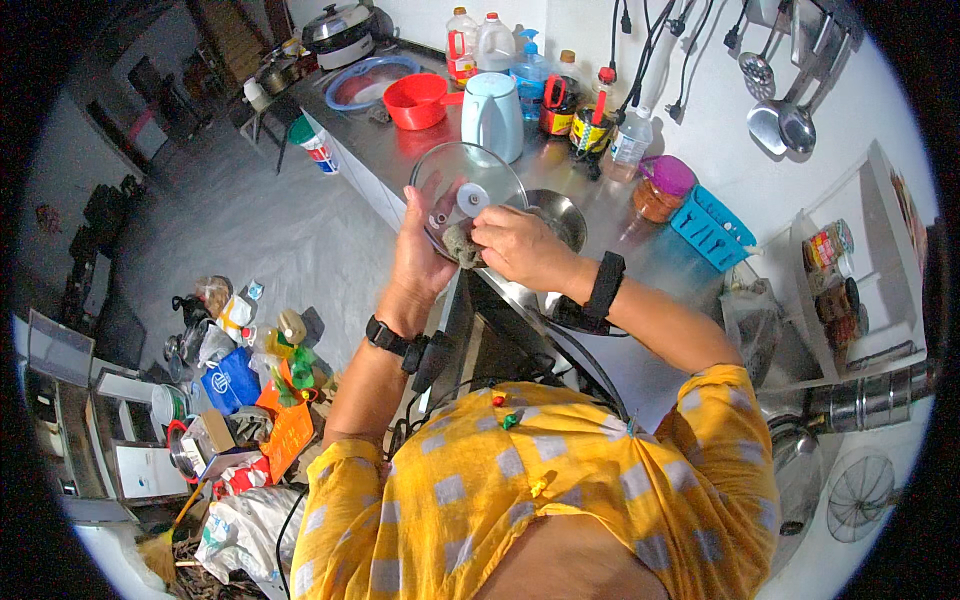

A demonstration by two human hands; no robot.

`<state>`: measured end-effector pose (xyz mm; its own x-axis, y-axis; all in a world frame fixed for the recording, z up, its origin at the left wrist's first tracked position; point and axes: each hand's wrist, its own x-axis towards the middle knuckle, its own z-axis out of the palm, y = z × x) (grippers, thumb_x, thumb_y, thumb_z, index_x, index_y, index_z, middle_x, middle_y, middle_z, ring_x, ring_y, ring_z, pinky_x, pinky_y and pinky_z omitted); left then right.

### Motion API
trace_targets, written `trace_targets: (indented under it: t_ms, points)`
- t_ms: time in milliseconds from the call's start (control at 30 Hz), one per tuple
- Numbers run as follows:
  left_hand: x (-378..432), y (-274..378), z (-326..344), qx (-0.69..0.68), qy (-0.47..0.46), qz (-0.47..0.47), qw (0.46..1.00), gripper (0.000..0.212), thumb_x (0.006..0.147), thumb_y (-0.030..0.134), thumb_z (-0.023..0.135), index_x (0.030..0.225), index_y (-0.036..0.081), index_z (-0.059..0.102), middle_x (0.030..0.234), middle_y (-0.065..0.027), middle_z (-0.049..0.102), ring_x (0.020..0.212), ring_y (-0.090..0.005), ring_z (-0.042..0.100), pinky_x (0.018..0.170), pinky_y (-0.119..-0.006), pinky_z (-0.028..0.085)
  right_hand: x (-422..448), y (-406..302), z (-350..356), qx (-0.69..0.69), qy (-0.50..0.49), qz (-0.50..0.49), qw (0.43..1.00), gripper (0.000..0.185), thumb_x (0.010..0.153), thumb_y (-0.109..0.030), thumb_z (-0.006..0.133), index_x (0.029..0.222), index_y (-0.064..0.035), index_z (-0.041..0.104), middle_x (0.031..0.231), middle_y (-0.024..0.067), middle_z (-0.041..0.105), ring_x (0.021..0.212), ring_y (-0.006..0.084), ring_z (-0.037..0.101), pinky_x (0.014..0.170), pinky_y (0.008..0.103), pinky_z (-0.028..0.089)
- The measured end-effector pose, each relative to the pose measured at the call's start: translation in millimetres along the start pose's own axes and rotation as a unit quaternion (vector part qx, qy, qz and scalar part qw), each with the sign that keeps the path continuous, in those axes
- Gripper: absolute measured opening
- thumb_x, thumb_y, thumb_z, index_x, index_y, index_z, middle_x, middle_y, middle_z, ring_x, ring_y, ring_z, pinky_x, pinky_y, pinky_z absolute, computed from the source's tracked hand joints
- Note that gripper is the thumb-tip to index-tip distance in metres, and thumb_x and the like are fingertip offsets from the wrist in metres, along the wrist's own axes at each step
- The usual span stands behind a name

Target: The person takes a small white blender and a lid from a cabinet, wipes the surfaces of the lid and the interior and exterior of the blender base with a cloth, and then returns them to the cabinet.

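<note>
A round clear glass lid (502,174) with a pale centre knob is held up over the counter's front edge. My left hand (421,259) grips it by the left rim, with the thumb on the near side and the fingers showing through the glass. In my right hand (519,246) is a grey-green scouring pad (459,246), pressed against the lid's lower edge. Partly hidden behind my right hand, a stainless steel pot (564,214) stands on the counter.
The metal counter (405,157) carries a light blue kettle (491,112), a red ladle-shaped basin (415,101), several bottles and a purple-lidded jar (664,187). A blue utensil caddy (712,227) sits by the wall. Bags and boxes, including a blue bag (229,381), crowd the floor at left.
</note>
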<state>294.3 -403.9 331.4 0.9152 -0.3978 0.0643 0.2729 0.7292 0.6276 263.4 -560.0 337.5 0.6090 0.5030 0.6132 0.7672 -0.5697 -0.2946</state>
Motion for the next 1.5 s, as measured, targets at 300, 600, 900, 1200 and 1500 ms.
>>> trace_targets:
  t_ms: [300, 600, 900, 1200, 1500]
  points:
    - [-9, -27, 2, -0.009, -0.034, -0.088, 0.995, 0.052, 0.088, 0.05, 0.047, 0.124, 0.013, 0.042, 0.125, -0.0069, 0.045, 0.111, -0.0356, 0.048, 0.085, -0.055, 0.047, 38, 25, -8, -0.119, 0.055, 0.095, 0.987, 0.013, 0.075, -0.004, 0.051, 0.085, -0.0025, 0.06, 0.084, 0.0132, 0.057, 0.082, 0.0311, 0.056, 0.073, 0.0391, 0.046]
    - [-7, -6, 2, -0.022, -0.032, -0.006, 0.999, 0.056, 0.088, 0.038, 0.054, 0.131, 0.014, 0.029, 0.132, -0.0095, 0.037, 0.108, -0.0449, 0.048, 0.086, -0.057, 0.045, 8, 50, -17, -0.19, 0.039, 0.11, 0.975, 0.008, 0.076, -0.009, 0.054, 0.082, -0.0044, 0.057, 0.084, 0.0135, 0.054, 0.083, 0.0321, 0.055, 0.071, 0.0418, 0.047]
    - [-2, -9, -6, -0.016, 0.015, 0.029, 0.999, 0.049, 0.091, 0.039, 0.047, 0.129, 0.013, 0.032, 0.13, -0.0088, 0.041, 0.109, -0.0401, 0.048, 0.087, -0.053, 0.044, -16, 21, 1, -0.094, -0.042, 0.064, 0.993, 0.01, 0.076, -0.008, 0.054, 0.085, -0.0043, 0.056, 0.088, 0.0125, 0.052, 0.086, 0.0309, 0.053, 0.077, 0.0411, 0.045]
    - [-1, -26, -4, 0.037, 0.008, 0.017, 0.999, 0.057, 0.092, 0.045, 0.043, 0.135, 0.013, 0.025, 0.133, -0.0109, 0.041, 0.111, -0.0268, 0.05, 0.088, -0.041, 0.046, -4, -2, 5, 0.067, -0.018, 0.048, 0.996, 0.019, 0.072, -0.001, 0.054, 0.09, -0.0009, 0.059, 0.087, 0.0118, 0.053, 0.084, 0.0303, 0.054, 0.075, 0.0381, 0.046]
    - [-5, -21, -6, 0.001, 0.008, -0.023, 1.0, 0.055, 0.089, 0.048, 0.047, 0.131, 0.018, 0.028, 0.134, -0.0064, 0.038, 0.11, -0.0407, 0.047, 0.087, -0.054, 0.043, -39, 29, -6, -0.118, -0.048, 0.001, 0.992, 0.009, 0.074, -0.008, 0.054, 0.083, -0.0081, 0.057, 0.085, 0.0079, 0.052, 0.083, 0.0269, 0.053, 0.072, 0.037, 0.047]
